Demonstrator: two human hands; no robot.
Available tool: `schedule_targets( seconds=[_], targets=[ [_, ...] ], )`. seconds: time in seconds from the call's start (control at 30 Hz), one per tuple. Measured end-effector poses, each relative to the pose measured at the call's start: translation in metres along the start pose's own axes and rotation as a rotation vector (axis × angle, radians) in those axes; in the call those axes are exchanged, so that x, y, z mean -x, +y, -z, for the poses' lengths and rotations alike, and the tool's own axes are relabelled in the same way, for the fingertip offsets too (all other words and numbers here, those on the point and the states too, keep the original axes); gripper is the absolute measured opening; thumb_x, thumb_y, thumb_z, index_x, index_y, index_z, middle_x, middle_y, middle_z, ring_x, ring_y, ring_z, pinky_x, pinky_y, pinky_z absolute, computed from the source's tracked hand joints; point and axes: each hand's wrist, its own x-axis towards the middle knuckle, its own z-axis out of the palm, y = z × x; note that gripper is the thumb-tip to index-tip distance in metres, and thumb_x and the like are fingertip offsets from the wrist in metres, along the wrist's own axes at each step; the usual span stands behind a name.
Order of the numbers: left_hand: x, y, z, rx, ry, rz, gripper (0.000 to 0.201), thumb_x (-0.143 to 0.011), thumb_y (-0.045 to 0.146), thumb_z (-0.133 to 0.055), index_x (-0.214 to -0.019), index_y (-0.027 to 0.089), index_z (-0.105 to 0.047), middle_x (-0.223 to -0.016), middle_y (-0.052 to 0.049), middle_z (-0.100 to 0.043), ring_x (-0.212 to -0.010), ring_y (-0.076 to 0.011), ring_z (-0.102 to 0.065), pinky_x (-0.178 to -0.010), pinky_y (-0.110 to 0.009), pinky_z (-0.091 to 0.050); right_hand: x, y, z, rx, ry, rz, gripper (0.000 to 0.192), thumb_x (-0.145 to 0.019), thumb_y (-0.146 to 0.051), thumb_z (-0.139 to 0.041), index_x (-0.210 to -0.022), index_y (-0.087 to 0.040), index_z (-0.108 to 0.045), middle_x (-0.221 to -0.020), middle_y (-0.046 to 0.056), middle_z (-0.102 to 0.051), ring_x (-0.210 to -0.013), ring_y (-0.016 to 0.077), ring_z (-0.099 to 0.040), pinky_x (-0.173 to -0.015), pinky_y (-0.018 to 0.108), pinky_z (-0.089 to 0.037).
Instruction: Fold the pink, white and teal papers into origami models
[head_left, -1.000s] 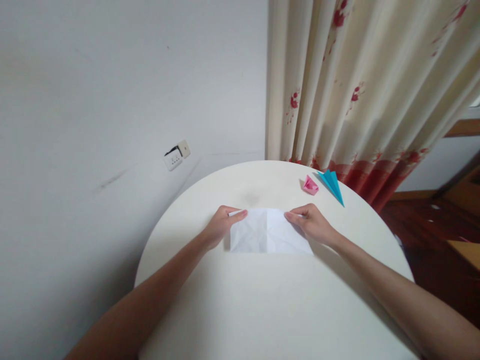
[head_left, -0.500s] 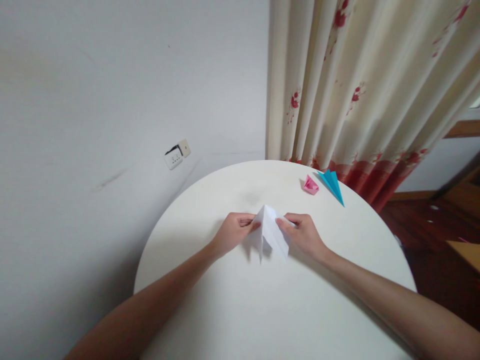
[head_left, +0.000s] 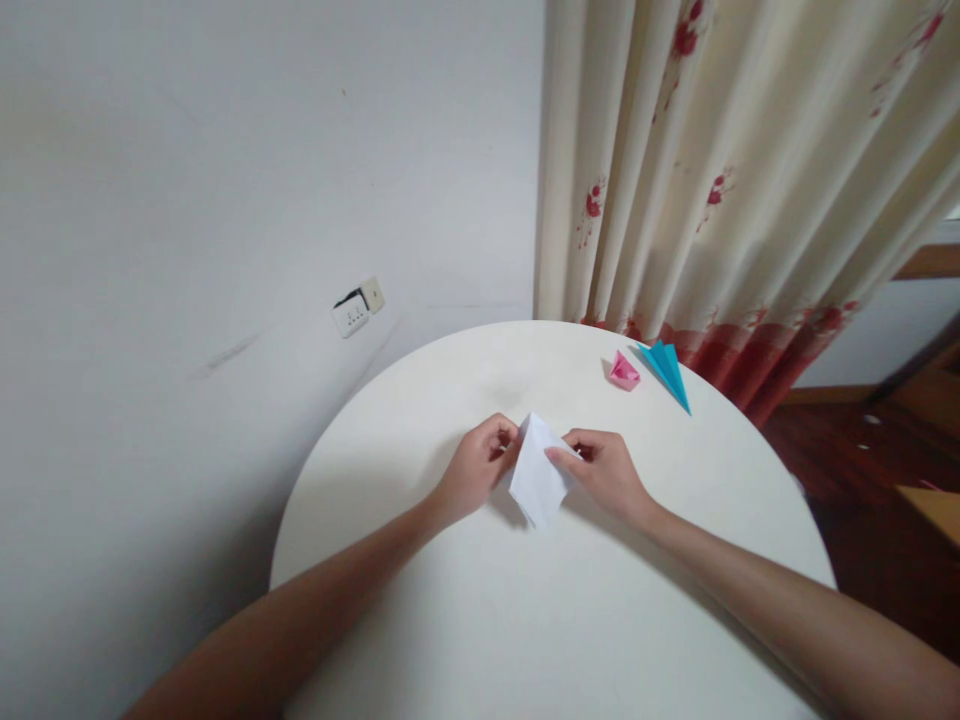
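A folded sheet of white paper (head_left: 541, 475), roughly diamond-shaped with its peak pointing away from me, is held just above the table between my hands. My right hand (head_left: 606, 468) pinches its right edge, thumb lying on the front face and fingers behind. At the left edge, my left hand (head_left: 480, 462) is closed with curled fingers and the thumb against the paper. The fingertips of the left hand are partly hidden by the sheet. Layered edges show at the paper's lower tip.
The round white table (head_left: 555, 630) stands against a wall with a socket (head_left: 350, 315). Toward its far right edge lie a small pink folded paper piece (head_left: 624, 372) and a blue paper plane (head_left: 667, 374). A flowered curtain (head_left: 720, 200) hangs behind.
The white paper has gone from spread flaps with a ridge in the middle to a flatter diamond. My left fingers have curled up higher at its edge; my right hand keeps its pinch.
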Motion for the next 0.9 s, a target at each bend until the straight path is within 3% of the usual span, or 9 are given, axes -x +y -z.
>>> schedule_targets(
  seconds=[0.2,0.47,0.7,0.9],
  targets=[
    [-0.004,0.006,0.006,-0.170,0.008,-0.133,0.020,-0.090,0.030,-0.061,-0.080,0.015,-0.069,-0.089,-0.006,-0.062,-0.086,-0.0184,-0.060,-0.077,-0.028,-0.043,-0.004,0.003,0.004,-0.066,0.010,-0.030,0.028,-0.074,-0.043,-0.073,-0.067,-0.016,-0.071,-0.063,0.002,-0.065,-0.057,0.0147,-0.053,-0.055,0.027,-0.038],
    [-0.004,0.010,0.008,-0.218,0.022,-0.150,0.016,-0.087,0.027,-0.065,-0.092,0.016,-0.075,-0.097,-0.009,-0.066,-0.095,-0.0212,-0.063,-0.086,-0.031,-0.046,-0.008,0.008,0.008,-0.187,-0.024,-0.085,0.030,-0.072,-0.045,-0.076,-0.069,-0.015,-0.071,-0.064,0.002,-0.067,-0.058,0.0145,-0.055,-0.057,0.026,-0.040],
    [-0.008,0.013,0.019,-0.305,0.161,-0.248,0.008,-0.083,0.022,-0.069,-0.087,0.018,-0.075,-0.095,-0.008,-0.069,-0.094,-0.0202,-0.065,-0.087,-0.031,-0.048,-0.010,0.010,0.011,-0.171,-0.033,-0.048,0.027,-0.072,-0.040,-0.077,-0.084,-0.016,-0.073,-0.077,0.003,-0.071,-0.065,0.0165,-0.060,-0.061,0.027,-0.045],
    [-0.010,0.017,0.028,-0.353,0.216,-0.296,0.006,-0.082,0.020,-0.070,-0.086,0.019,-0.075,-0.094,-0.006,-0.070,-0.091,-0.0186,-0.065,-0.085,-0.029,-0.049,-0.013,0.012,0.016,-0.115,0.058,0.004,0.027,-0.077,-0.043,-0.072,-0.072,-0.017,-0.069,-0.069,0.000,-0.064,-0.062,0.0147,-0.055,-0.057,0.026,-0.041]
  ],
)
